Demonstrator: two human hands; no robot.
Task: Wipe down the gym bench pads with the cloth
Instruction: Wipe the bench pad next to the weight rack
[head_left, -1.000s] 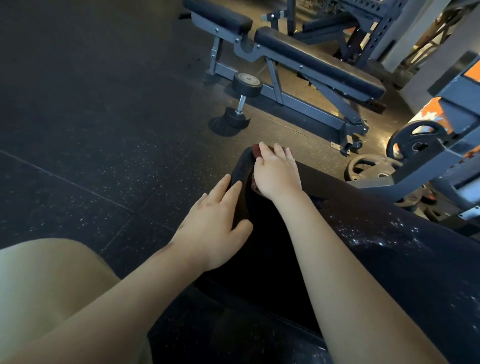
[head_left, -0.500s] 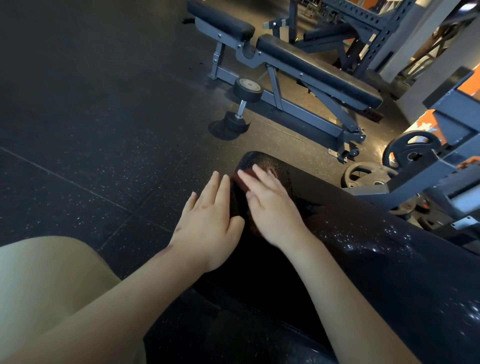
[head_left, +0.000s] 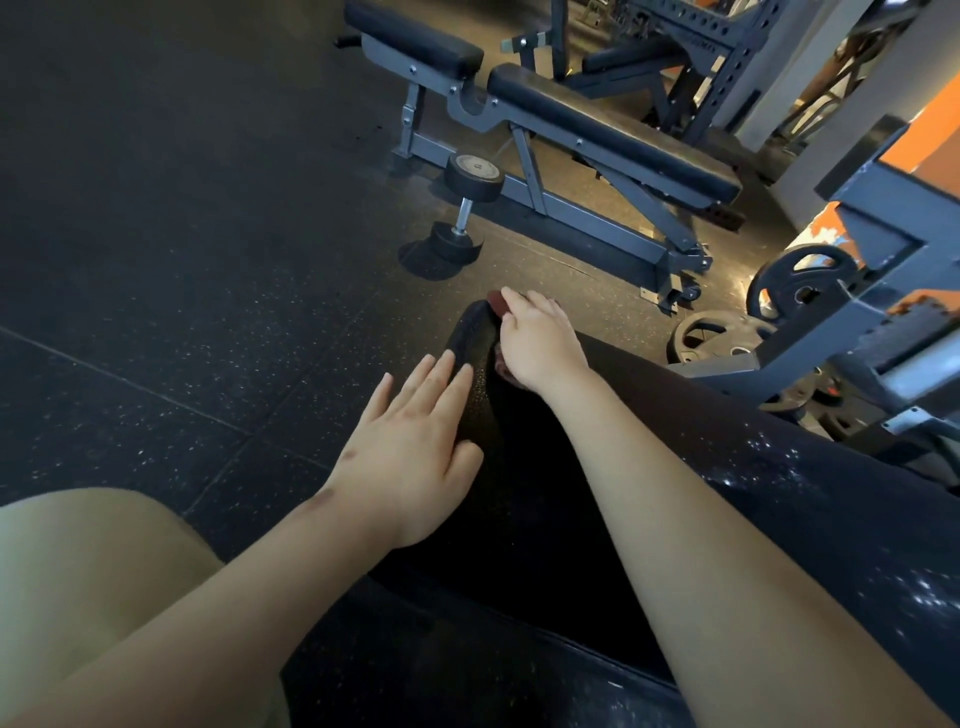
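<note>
- My leg (head_left: 104, 582), in pale cloth, is nearest, left of my left forearm.
- The black pad (head_left: 779, 499) runs from under my forearms out ahead. Pale specks glint on its right side.
- My left hand (head_left: 410, 457) lies flat on the pad's left edge, fingers straight and close together, holding nothing.
- My right hand (head_left: 540, 348) is further out, ahead and right of the left and apart from it, at the pad's far end. Its fingers bend down over the cloth (head_left: 497, 303) and hold it against the pad.
- The cloth is dark red. A bit shows past my right fingertips and a bit under that palm's left side.
- Dark speckled floor (head_left: 182, 234) spreads left of my left hand and beyond both.
- Right of my right hand, plates (head_left: 800, 280) sit beside a grey frame.
- Beyond my hands a dumbbell (head_left: 465, 208) stands on one head, just before a second bench (head_left: 597, 124).
</note>
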